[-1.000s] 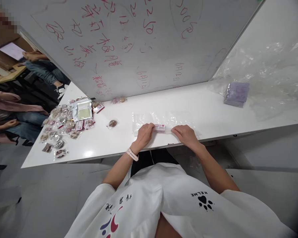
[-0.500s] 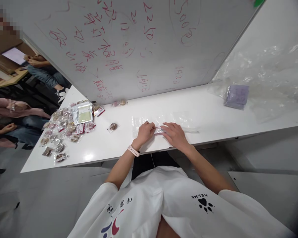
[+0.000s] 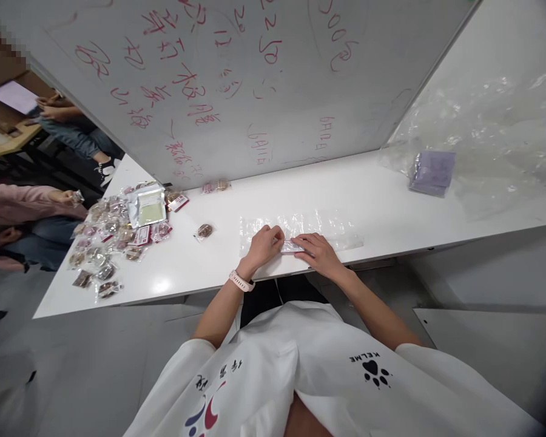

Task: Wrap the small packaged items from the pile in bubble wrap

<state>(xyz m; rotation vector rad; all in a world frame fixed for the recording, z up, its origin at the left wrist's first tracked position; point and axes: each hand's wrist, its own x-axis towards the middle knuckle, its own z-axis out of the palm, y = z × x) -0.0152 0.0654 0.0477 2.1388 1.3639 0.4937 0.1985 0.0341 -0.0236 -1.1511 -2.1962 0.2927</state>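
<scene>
A clear plastic bag (image 3: 318, 221) lies flat across the white table in front of me, with a pinkish strip (image 3: 292, 246) along its near edge. My left hand (image 3: 264, 244) is closed in a pinch at the strip's left end. At the other end, my right hand (image 3: 319, 252) has its fingers over the strip and its thumb on the near side, gripping it. The fingertips partly cover the strip. Left of my hands sits a small wrapped brown item (image 3: 204, 230), touched by neither hand.
Many small wrapped pieces (image 3: 102, 255) and a silver-and-green pouch (image 3: 151, 207) are heaped on the table's left. A whiteboard (image 3: 282, 97) stands behind. At the right are a purple packet (image 3: 433, 173) and a large clear plastic sheet (image 3: 495, 164). People sit at far left.
Both hands stay at the strip, which has shifted slightly toward me. My right fingers have drawn closer together. At left, another person's hand has risen with a small wrapped item.
</scene>
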